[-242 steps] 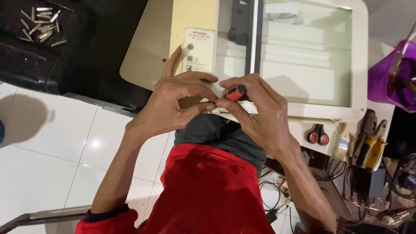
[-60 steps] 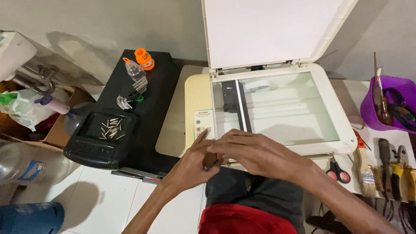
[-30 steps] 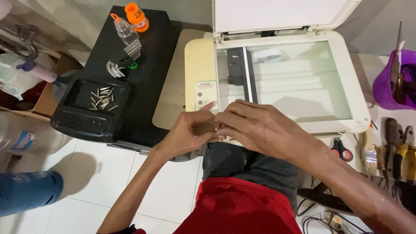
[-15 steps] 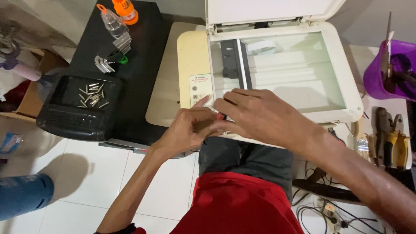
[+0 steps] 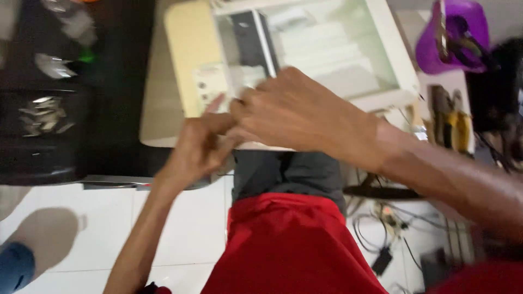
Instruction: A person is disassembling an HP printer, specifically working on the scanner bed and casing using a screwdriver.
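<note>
Hands are pressed together at the front edge of the cream scanner [image 5: 185, 81]. The left hand [image 5: 199, 149] is curled with fingers pinched, and the right hand [image 5: 297, 117] is folded over it. What is held cannot be told; it is hidden and blurred. Small, slow moves are best made just above the lap.

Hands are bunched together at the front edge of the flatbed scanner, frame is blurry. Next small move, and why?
Probably hold both hands steady where they are before doing anything finer. The left hand and right hand meet fingertip to fingertip over the front edge of the cream scanner, near its control panel. Motion blur hides whatever sits between the fingers, so grip and alignment cannot be checked.
</note>
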